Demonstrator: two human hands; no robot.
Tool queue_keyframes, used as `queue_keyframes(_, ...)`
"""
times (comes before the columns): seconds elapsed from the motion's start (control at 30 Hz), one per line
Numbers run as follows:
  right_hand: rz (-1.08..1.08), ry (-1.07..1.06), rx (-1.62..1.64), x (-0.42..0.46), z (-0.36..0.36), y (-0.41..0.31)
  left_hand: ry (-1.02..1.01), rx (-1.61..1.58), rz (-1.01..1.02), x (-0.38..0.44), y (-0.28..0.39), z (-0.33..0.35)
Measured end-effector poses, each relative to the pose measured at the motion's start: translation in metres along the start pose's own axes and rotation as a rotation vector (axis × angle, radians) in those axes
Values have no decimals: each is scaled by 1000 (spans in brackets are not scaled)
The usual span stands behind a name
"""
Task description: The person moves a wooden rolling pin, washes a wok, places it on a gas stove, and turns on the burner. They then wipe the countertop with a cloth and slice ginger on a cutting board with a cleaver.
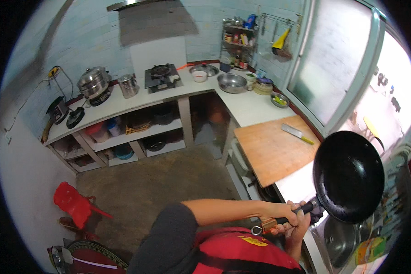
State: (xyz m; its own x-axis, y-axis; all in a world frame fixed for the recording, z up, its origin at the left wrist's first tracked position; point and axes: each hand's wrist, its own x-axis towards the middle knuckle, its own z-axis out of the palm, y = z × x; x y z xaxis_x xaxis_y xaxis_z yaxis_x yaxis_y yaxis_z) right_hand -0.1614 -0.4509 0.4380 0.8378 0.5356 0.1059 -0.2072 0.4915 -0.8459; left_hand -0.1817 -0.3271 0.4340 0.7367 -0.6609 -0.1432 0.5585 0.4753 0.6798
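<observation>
A black wok [350,178] is held up at the right, tilted so that its dark, shiny inside shows. My left hand [282,211] grips its long handle, which has a wooden part and a metal ring at the end. My right hand [299,226] is closed around the same handle, close beside the left. Below the wok lies a metal sink [340,239], partly hidden by it. Left of the wok, a wooden cutting board [270,150] rests on the counter, with a cleaver [296,133] on it.
Along the far counter are a gas stove [162,78], a steel basin [232,83], a lid [205,69], a bowl of cut vegetables [279,100] and a steamer pot [94,82]. A red plastic chair [73,202] stands at the left. A sliding window [332,61] borders the right counter.
</observation>
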Motion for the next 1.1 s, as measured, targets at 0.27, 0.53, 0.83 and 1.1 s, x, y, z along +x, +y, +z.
queue_keyframes(0.27, 279, -359, 28, 113, 112, 119, 331, -117, 291, -150, 46, -87)
queue_keyframes(0.53, 517, -664, 102, 262, 260, 235, 534, -273, 493, -289, 137, -207)
queue_keyframes(0.83, 677, -891, 130, 376, 426, 341, 823, -356, 670, -434, 232, -289)
queue_keyframes(1.1, 789, -966, 193, 433, 593, 450, 839, -252, 759, -608, 283, -383)
